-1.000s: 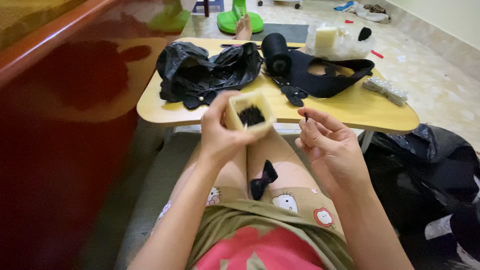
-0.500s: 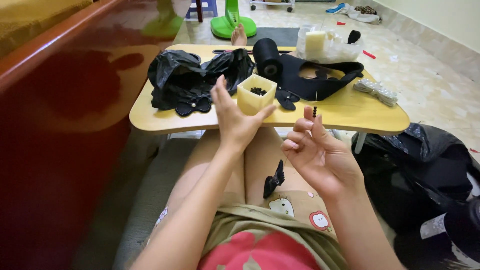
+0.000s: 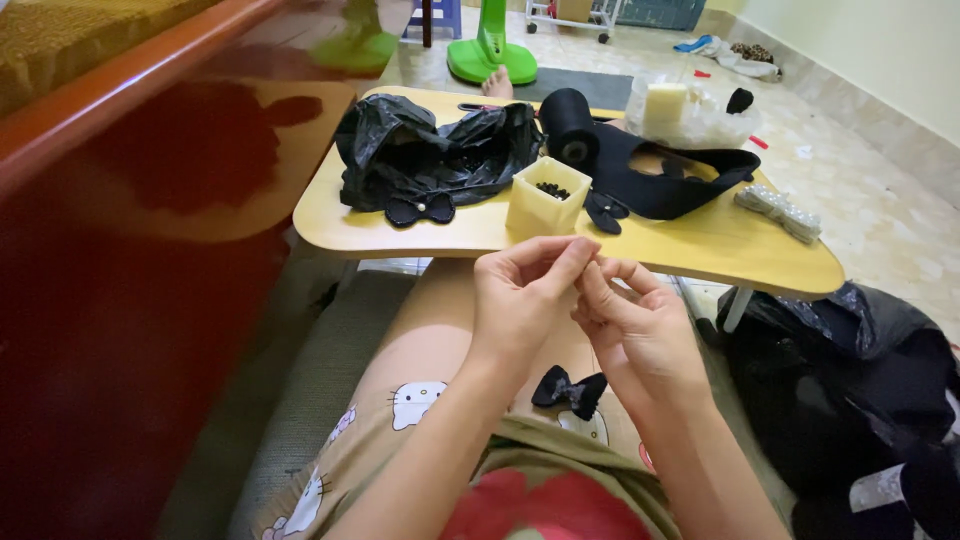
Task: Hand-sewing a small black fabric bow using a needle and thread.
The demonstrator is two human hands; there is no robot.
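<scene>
it was a home: a tiled floor [image 3: 880,200], a green fan base [image 3: 490,62], a low folding table [image 3: 400,235].

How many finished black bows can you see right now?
3: one black bow on the lap, one on the table beside the black bag, one right of the cream box. More may be hidden.

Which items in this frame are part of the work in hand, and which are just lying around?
In use:
- left hand and right hand, fingertips pinched together; what they hold is too small to tell
- cream box of small black pieces
- black bow on the lap
- black bows on the table

Lying about:
- black plastic bag
- black ribbon roll
- green fan base
</scene>
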